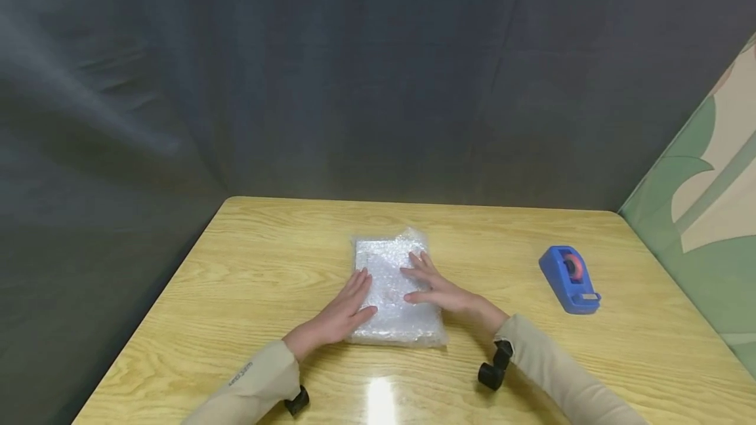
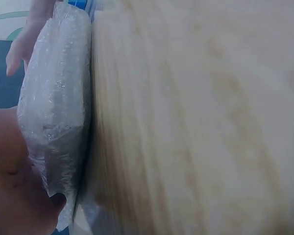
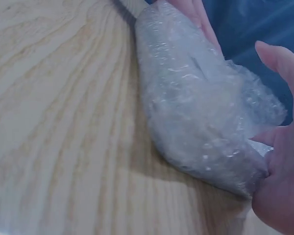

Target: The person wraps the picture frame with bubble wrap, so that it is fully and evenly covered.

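Note:
A flat rectangular package in clear bubble wrap (image 1: 390, 290) lies on the wooden table, with a loose flap of wrap sticking up at its far right corner. My left hand (image 1: 342, 312) rests along the package's left side, fingers extended over its top. On the right side my right hand (image 1: 434, 286) lies over the wrap with fingers spread. In the left wrist view the bubble wrap (image 2: 56, 98) shows side-on, bulging a little above the wood. Crinkled wrap (image 3: 201, 107) meets the right palm in the right wrist view. What is inside is hidden by the wrap.
A blue tape dispenser (image 1: 571, 281) with a reddish roll stands at the right on the table (image 1: 248, 267). Behind the table hangs a dark curtain (image 1: 366, 84). A patterned green and beige panel (image 1: 709, 215) borders the right side.

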Demonstrator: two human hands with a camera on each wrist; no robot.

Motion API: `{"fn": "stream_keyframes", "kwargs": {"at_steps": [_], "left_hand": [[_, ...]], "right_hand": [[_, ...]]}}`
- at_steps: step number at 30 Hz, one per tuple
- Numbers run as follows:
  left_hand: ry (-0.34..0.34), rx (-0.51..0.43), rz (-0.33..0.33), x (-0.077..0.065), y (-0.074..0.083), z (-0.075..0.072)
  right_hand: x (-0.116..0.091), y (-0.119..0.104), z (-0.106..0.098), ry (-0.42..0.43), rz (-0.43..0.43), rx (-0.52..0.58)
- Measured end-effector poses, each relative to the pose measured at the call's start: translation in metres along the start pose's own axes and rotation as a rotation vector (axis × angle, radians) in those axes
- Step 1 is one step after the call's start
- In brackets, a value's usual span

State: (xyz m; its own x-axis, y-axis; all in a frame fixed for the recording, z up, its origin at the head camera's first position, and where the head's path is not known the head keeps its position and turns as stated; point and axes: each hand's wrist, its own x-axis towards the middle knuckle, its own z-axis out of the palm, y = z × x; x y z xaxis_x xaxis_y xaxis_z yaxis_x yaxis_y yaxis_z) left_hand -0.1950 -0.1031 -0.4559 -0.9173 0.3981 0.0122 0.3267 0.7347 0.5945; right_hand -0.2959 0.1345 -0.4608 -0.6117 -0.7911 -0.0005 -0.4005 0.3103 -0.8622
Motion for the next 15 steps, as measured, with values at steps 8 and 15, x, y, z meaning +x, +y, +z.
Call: {"fn": "stream_keyframes", "kwargs": {"at_steps": [8,15], "left_hand": [[0.003,-0.004,0.011,0.009,0.000,-0.005],[0.054,-0.146,0.007,0.017,-0.011,-0.015]], "right_hand": [[-0.001,0.004,0.003,0.038,-0.033,-0.114],[0.000,0.001,0.005,0.081,-0.047,-0.107]]}}
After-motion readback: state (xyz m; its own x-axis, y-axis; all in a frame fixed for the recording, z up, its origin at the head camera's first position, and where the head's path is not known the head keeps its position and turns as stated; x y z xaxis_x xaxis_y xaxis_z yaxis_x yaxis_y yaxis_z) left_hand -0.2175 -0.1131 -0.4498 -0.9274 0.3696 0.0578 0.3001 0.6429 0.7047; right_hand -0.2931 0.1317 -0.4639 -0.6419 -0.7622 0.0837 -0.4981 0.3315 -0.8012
